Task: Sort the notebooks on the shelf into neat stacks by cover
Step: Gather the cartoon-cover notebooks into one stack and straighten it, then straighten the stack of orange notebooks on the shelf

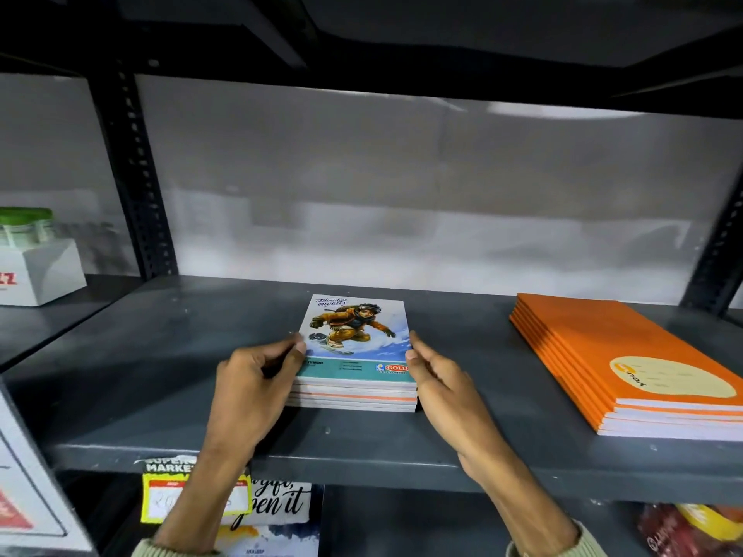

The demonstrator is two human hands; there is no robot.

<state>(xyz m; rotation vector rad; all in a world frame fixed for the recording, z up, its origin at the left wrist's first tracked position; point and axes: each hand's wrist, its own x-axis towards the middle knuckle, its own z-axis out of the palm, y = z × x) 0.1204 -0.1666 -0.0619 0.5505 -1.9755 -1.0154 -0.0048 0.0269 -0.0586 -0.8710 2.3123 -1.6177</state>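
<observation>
A small stack of notebooks [354, 355] lies in the middle of the grey metal shelf [161, 375]; its top cover shows a snowboarder above a teal band. My left hand [257, 383] presses the stack's left edge and my right hand [438, 379] presses its right edge, fingers curled against the sides. At the right of the shelf rests a second, squared stack of orange notebooks [627, 363] with a cream oval on the top cover; no hand is near it.
Dark slotted uprights [136, 174] stand at the back left and far right. A white box [36, 271] with a green-lidded jar on it sits on the neighbouring shelf to the left. A yellow price tag [193, 500] hangs from the shelf's front lip; printed covers lie below.
</observation>
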